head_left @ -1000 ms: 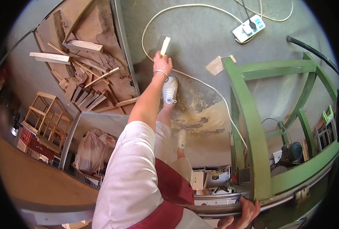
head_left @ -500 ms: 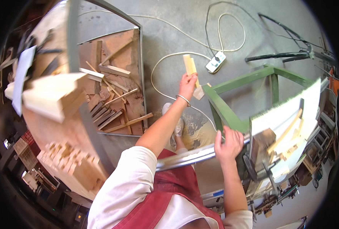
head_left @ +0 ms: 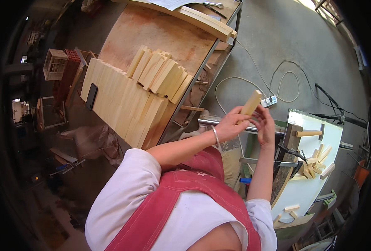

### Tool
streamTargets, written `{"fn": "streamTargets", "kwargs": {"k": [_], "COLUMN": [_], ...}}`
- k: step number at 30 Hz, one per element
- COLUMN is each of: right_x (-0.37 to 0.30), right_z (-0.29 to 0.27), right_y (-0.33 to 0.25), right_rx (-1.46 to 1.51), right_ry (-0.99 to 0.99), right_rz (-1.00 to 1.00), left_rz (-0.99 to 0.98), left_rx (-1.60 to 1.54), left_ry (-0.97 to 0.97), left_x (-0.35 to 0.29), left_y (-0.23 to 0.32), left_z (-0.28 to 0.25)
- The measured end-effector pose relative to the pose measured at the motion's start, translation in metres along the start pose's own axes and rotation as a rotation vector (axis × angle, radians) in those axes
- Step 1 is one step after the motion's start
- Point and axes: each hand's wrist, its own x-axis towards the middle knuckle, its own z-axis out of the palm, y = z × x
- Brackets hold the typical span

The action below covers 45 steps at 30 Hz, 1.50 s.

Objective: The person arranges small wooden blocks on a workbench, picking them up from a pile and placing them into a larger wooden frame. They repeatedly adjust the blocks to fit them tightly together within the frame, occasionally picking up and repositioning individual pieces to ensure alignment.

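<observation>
My left hand (head_left: 230, 125), with a bangle on its wrist, grips a short pale wooden block (head_left: 251, 103) that points up and away from me. Close beside it, my right hand (head_left: 265, 125) has bent fingers spread apart at the block's right side; whether the fingertips touch it is hard to make out. Both hands are above a metal rail (head_left: 210, 121). To the left, a stack of pale wooden blocks (head_left: 158, 75) lies on a wooden-topped table (head_left: 127, 31), beside a long row of similar pieces (head_left: 118, 100).
A dark phone (head_left: 92, 96) lies on the row. On the right, a white board (head_left: 307, 121) carries a hammer (head_left: 309, 133), clamps and several small wood offcuts (head_left: 315, 165). A power strip (head_left: 269, 101) with looping cables lies on the floor. Long boards (head_left: 194, 21) cross the table's far end.
My view has swung left toward the table. The left hand has drawn the wooden block in from farther out, and the right hand has left the rail and come up beside it.
</observation>
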Motion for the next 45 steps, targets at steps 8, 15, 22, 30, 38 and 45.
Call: {"fn": "streamTargets", "kwargs": {"k": [8, 15, 22, 30, 38, 45], "right_x": [-0.059, -0.002, 0.082, 0.089, 0.108, 0.111], "right_z": [0.136, 0.223, 0.285, 0.277, 0.252, 0.241], "right_y": [0.064, 0.073, 0.099, 0.103, 0.108, 0.134], "right_rx": [-0.08, -0.37, -0.602, -0.643, -1.071, -1.073], "right_ry": [-0.277, -0.101, 0.02, -0.116, -0.101, -0.067], "right_rz": [0.122, 0.123, 0.113, 0.041, -0.213, -0.497], "left_rz": [-0.356, -0.079, -0.119, -0.124, -0.175, -0.211], "left_rx": [-0.116, 0.247, 0.205, 0.138, 0.159, 0.175], "left_ry": [-0.013, 0.353, 0.449, 0.5, 0.535, 0.539], "left_x": [-0.12, -0.186, -0.222, -0.219, -0.199, -0.185], "left_y": [0.023, 0.062, 0.064, 0.057, 0.066, 0.075], "left_z": [-0.098, -0.188, -0.242, -0.254, -0.246, -0.233]}}
